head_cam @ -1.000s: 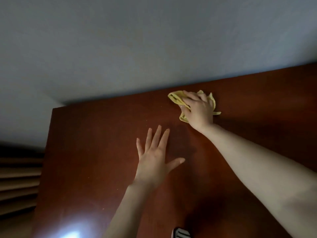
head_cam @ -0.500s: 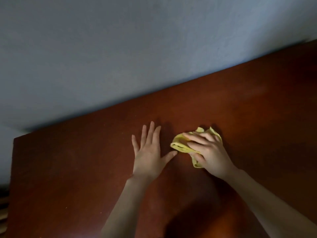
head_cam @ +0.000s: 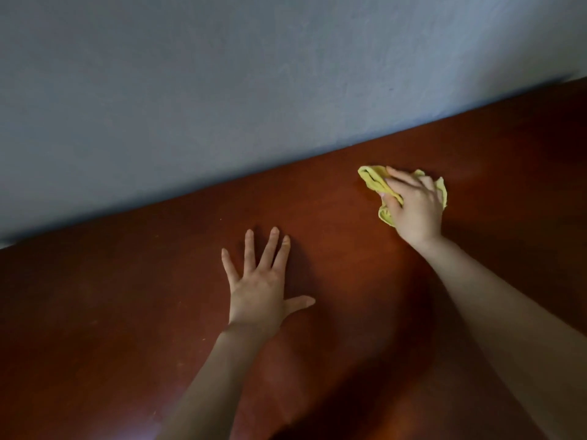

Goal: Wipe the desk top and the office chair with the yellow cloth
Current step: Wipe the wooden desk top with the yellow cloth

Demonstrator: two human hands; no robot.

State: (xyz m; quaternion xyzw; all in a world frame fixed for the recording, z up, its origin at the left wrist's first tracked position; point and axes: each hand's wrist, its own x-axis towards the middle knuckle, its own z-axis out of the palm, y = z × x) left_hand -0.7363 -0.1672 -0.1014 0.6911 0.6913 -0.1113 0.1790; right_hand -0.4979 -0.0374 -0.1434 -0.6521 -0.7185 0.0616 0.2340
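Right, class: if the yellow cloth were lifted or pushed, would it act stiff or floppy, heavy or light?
Probably floppy: the cloth lies bunched in folds under the right hand, so it would likely droop when lifted. Likely light, since one hand covers most of it. On the smooth desk it should slide rather than roll.

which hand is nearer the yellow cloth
Right. The right hand grips the crumpled yellow cloth; the left hand lies flat on the reddish-brown wooden desk top, apart from it.
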